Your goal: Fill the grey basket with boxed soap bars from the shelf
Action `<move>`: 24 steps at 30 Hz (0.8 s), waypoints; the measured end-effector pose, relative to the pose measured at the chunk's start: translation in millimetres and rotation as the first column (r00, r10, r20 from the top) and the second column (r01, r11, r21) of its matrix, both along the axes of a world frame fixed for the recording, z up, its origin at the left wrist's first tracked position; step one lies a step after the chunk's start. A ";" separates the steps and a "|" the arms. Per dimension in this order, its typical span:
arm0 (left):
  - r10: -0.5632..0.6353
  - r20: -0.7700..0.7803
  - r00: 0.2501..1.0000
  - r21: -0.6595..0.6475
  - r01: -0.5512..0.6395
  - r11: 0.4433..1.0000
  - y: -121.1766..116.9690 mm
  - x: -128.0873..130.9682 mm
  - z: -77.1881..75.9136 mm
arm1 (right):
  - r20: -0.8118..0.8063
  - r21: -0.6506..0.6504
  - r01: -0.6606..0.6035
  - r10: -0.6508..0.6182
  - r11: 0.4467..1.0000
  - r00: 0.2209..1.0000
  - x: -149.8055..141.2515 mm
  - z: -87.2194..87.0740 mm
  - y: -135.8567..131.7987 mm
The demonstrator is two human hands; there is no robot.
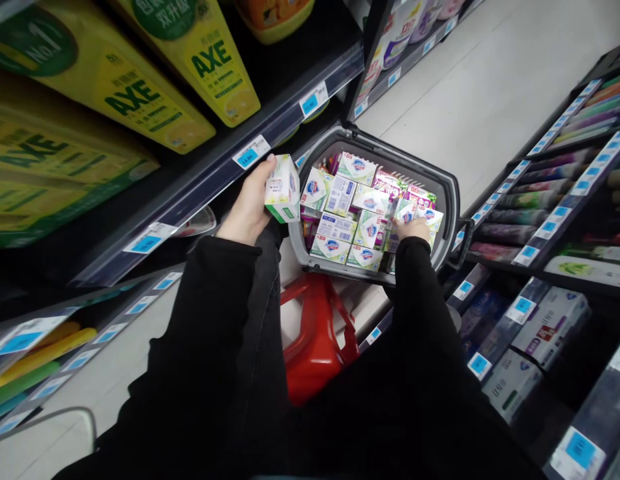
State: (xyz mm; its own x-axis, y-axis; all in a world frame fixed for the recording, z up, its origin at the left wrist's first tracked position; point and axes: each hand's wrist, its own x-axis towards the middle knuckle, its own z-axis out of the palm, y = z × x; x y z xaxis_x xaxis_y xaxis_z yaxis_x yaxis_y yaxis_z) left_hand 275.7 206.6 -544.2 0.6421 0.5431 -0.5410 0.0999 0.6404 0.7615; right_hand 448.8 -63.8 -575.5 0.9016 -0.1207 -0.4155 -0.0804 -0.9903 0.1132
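My left hand point(250, 203) is closed round a small white and green soap box point(283, 190), held just left of a grey shopping basket point(447, 200). The basket is full of several small soap boxes point(340, 227) in white, green and pink. My right hand point(413, 228) reaches into the right side of the basket, its fingers pinching a soap box point(409, 212) on the pile. Both arms wear black sleeves.
A shelf on the left holds yellow AXE bottles point(210, 60) above blue price tags point(250, 153). Shelves on the right carry boxed goods point(545, 327) and tubes. A red plastic stool point(315, 340) stands below the basket. Pale aisle floor point(490, 87) runs ahead.
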 end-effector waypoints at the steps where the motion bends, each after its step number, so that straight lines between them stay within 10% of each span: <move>1: 0.030 0.003 1.000 -0.033 -0.030 0.999 -0.5 0.4 2.6 | 0.001 -0.007 0.003 -0.003 1.000 1.000 -1.3 -3.1 5.7; 12: 0.168 0.031 0.985 -0.198 -0.159 0.967 -5.5 4.5 22.4 | -0.102 -0.074 -0.024 0.016 0.997 0.995 -16.6 -4.2 26.4; 24: 0.146 0.013 0.989 -0.169 -0.142 0.975 -5.5 3.3 18.7 | -0.031 0.183 -0.271 0.282 0.945 0.959 22.5 -24.0 19.6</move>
